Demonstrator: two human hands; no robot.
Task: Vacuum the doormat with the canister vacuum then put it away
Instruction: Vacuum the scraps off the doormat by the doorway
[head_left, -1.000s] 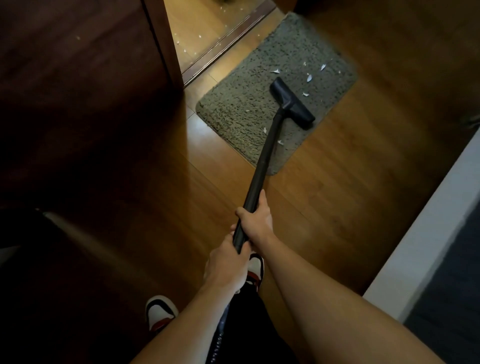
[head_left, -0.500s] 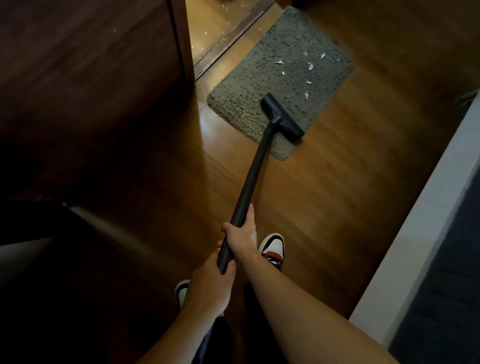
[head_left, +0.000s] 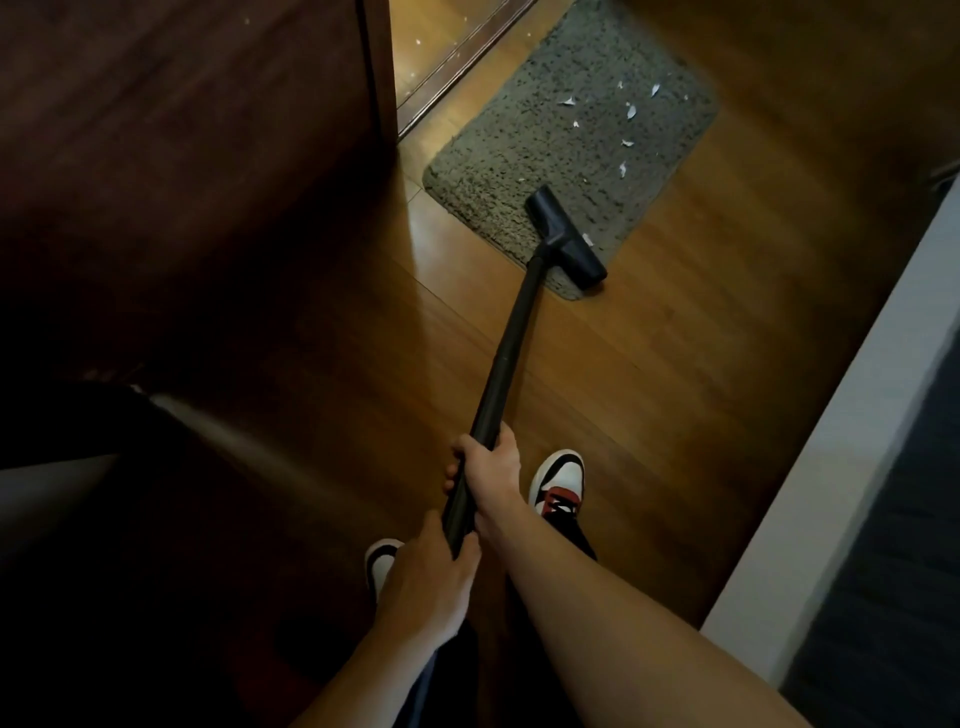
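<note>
A grey-green shaggy doormat (head_left: 550, 140) lies on the wooden floor by a doorway, with several white paper scraps (head_left: 629, 111) scattered over its far right part. The black floor nozzle (head_left: 569, 241) of the vacuum sits on the mat's near right corner. Its black wand (head_left: 511, 343) slants down toward me. My right hand (head_left: 488, 470) grips the wand higher up. My left hand (head_left: 428, 579) grips its lower end just below. The canister itself is out of view.
A dark wooden door or cabinet (head_left: 197, 156) stands at the left, with a door track (head_left: 457, 57) and more scraps beyond it. A white ledge (head_left: 852, 441) runs along the right. My two sneakers (head_left: 558, 483) stand under the hands.
The nozzle has been pulled back toward me, from the middle of the mat to its near right corner. Both hands drew back with the wand, and I stepped back.
</note>
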